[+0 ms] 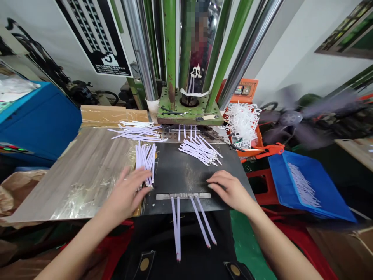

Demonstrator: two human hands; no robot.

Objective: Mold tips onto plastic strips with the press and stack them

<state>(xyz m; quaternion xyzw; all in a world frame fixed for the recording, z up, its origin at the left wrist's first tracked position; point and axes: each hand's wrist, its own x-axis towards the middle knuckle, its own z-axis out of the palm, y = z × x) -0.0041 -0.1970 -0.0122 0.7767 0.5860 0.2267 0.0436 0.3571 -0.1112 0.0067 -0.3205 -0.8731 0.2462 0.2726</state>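
A narrow metal bar (163,196) with slots lies near the front of the dark work plate (169,167). From its slots several flat pale-lilac strips (178,229) hang toward my lap, with reddish tips. My left hand (129,190) is over the lower end of a bundle of such strips (141,155), thumb and fingers apart; whether it touches them I cannot tell. Just right of the bar, my right hand (230,188) has bent fingers and a gap to the thumb, with nothing seen in it. Another strip pile (199,151) lies farther back on the plate.
Behind the plate stands a green press (190,112) with steel columns. More strips (136,131) lie at back left. White scrap (243,120) is heaped beside an orange machine (247,87). At right are a spinning fan (291,118) and a blue bin (329,190) holding strips.
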